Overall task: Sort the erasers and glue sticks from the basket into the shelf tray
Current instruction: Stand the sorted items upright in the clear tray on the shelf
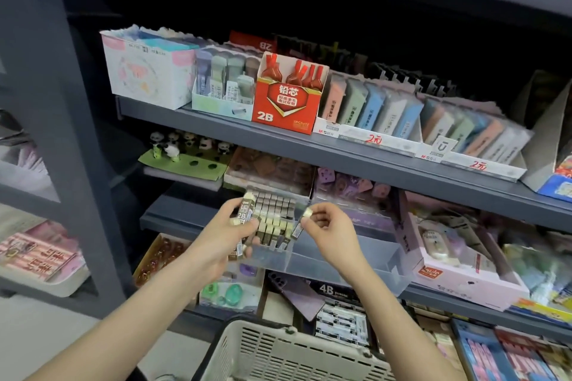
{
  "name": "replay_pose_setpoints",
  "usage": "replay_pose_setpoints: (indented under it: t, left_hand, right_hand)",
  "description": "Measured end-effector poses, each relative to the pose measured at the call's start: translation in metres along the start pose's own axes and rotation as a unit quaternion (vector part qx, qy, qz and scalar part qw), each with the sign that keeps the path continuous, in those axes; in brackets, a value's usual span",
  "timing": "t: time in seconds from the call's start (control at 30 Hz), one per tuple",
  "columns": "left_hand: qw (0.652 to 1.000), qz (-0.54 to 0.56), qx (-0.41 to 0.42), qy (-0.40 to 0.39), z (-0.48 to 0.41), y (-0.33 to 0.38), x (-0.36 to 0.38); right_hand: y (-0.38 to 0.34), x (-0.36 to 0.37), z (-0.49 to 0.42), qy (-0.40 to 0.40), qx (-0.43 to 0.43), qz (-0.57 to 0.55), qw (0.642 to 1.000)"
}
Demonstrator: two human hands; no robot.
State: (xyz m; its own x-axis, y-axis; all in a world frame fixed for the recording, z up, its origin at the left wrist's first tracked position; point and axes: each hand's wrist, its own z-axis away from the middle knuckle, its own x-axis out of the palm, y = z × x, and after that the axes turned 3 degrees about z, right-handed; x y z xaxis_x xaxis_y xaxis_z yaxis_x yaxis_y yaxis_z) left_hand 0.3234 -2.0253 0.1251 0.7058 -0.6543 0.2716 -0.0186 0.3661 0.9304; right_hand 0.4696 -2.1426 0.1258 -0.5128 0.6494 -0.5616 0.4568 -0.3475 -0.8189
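My left hand (227, 233) grips a small bundle of 2B erasers (245, 212) in dark sleeves, held upright at the left end of the clear shelf tray (340, 260). My right hand (329, 227) pinches one eraser (301, 221) by its cream end, hanging it over the tray's middle. Rows of the same erasers (274, 213) stand packed in the tray's left compartment. The beige slotted basket (278, 353) sits below, at the bottom edge of the view; its contents are hidden.
The tray's right compartment looks bare. A pink display box (464, 275) stands right of the tray. The shelf above holds a red 2B lead box (286, 96) and pastel eraser packs (371, 108). Panda figures (185, 145) sit behind on the left.
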Motion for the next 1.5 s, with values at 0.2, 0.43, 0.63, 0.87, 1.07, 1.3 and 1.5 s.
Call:
replay_pose_setpoints:
  t: [0.2, 0.43, 0.63, 0.87, 1.07, 1.3, 1.5]
  left_hand:
    - [0.999, -0.04, 0.007, -0.008, -0.022, -0.001, 0.0]
    - [0.994, -0.107, 0.003, -0.011, -0.039, -0.002, 0.005]
    - [0.973, -0.22, 0.057, 0.025, -0.048, 0.0, 0.008]
    - [0.892, -0.438, 0.074, 0.078, -0.063, -0.009, 0.032]
    - [0.86, -0.493, 0.073, 0.112, -0.064, -0.017, 0.04]
    - [0.859, -0.494, 0.06, 0.118, -0.065, -0.018, 0.041]
    - [0.869, -0.479, 0.059, 0.114, -0.066, -0.018, 0.035]
  right_hand:
    - [0.008, 0.006, -0.022, 0.013, -0.025, 0.087, 0.996]
    - [0.009, 0.015, -0.028, -0.022, -0.053, 0.071, 0.996]
    - [0.014, 0.017, -0.033, -0.025, -0.023, -0.005, 0.999]
    - [0.022, 0.011, -0.032, -0.043, -0.019, -0.043, 0.998]
    - [0.03, 0.008, -0.033, -0.045, -0.023, -0.061, 0.997]
    - [0.031, 0.004, -0.032, -0.03, -0.02, -0.086, 0.996]
    - [0.023, 0.002, -0.032, -0.051, -0.032, -0.045, 0.997]
